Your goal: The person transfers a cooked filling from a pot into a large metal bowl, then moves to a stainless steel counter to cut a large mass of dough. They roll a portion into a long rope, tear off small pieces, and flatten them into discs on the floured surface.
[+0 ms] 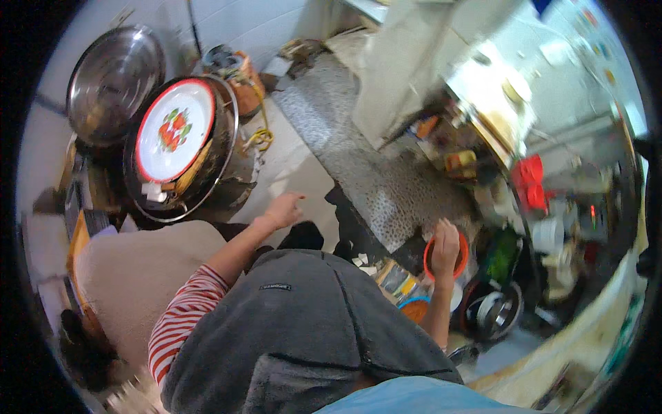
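My left hand (285, 209) is in the air over the pale floor, its index finger pointing away and the others loosely curled, with nothing seen in it. Over the red-rimmed bucket (464, 261) at the right is my right hand (446, 243), fingers bent down. Whether it grips something or touches the bucket does not show. Left of my left hand, a white enamel tray with a red rim and fruit pattern (176, 129) lies on a large dark round pan (222, 150).
A steel lid (116, 85) leans on the wall at the upper left. A patterned mat (372, 186) covers floor ahead. Beside the right hand are an orange basin with a blue rim (415, 309) and a pot with dishes (491, 310). A cluttered table (496, 98) stands upper right.
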`<state>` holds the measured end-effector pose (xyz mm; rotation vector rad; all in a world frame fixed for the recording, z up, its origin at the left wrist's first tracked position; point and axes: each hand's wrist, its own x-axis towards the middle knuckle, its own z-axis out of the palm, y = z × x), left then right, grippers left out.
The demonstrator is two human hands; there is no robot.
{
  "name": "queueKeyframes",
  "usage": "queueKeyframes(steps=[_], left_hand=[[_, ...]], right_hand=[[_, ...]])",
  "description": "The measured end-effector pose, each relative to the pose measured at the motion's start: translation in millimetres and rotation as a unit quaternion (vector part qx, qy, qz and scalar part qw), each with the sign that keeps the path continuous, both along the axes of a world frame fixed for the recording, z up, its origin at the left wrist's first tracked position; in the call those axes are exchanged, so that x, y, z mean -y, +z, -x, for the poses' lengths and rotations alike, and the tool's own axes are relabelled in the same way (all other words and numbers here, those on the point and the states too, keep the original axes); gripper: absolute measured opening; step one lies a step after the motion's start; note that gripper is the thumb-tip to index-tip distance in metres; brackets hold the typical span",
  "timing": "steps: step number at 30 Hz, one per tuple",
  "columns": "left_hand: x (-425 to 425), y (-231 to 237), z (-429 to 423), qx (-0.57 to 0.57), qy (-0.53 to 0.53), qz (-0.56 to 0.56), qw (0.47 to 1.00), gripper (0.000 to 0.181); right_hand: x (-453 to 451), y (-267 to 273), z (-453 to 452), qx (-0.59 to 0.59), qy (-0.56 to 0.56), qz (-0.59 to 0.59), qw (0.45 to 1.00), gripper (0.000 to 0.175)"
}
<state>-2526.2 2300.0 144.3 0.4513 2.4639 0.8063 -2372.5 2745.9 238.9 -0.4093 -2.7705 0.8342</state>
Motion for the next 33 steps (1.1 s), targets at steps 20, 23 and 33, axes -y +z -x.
queueKeyframes(steps=[20, 23, 33], left_hand=[[19.9, 32.9, 695.8, -0.042, 0.129, -0.141, 0.981, 0.046], [-5.4, 26.8, 804.3, -0.035, 0.120, -0.159, 0.979, 0.047], [-3.0, -0.2, 1038.4, 0.101, 0.239, -0.031, 0.965, 0.061]], right_hand=[[154.0, -101.0, 968.6, -0.070, 0.154, -0.032, 0.985, 0.051], [81.2, -128.2, 1136.4, 0.024, -0.014, 0.117, 0.993, 0.065], [-166.6, -138.9, 1430.4, -0.042, -0.362, -0.119, 0.924, 0.085]])
